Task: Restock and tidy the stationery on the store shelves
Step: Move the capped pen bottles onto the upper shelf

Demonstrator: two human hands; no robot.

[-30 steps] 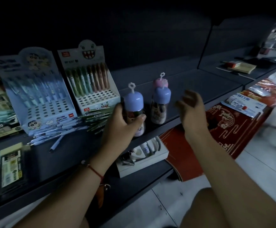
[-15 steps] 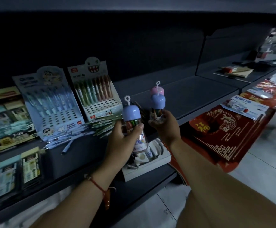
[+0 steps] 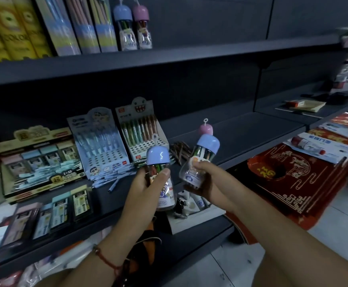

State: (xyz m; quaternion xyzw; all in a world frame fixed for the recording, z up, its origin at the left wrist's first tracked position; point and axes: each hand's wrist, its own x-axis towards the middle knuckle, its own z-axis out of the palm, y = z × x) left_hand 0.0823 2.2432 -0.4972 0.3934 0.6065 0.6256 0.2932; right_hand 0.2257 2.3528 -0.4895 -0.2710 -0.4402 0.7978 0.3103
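Note:
My left hand (image 3: 146,189) grips a clear bottle-shaped pencil jar with a blue cap (image 3: 158,156), held upright in front of the middle shelf. My right hand (image 3: 202,179) grips a second blue-capped jar (image 3: 207,145), tilted to the right. A pink-capped jar (image 3: 205,129) stands on the middle shelf (image 3: 241,137) just behind it. Up on the top shelf (image 3: 189,56) stand two matching jars, one with a blue cap (image 3: 123,15) and one with a pink cap (image 3: 141,14).
Two pen display boxes (image 3: 100,141) (image 3: 142,129) and boxed sets (image 3: 38,160) fill the middle shelf's left part, with loose pens (image 3: 179,150) beside them. A white box (image 3: 195,216) sits on the lower shelf. Red paper packs (image 3: 293,175) lie at the right. Pencil tubes (image 3: 86,23) line the top shelf.
Both hands have lifted the blue-capped jars off the middle shelf and higher. The view has tipped up, so the top shelf with its two jars has come into sight.

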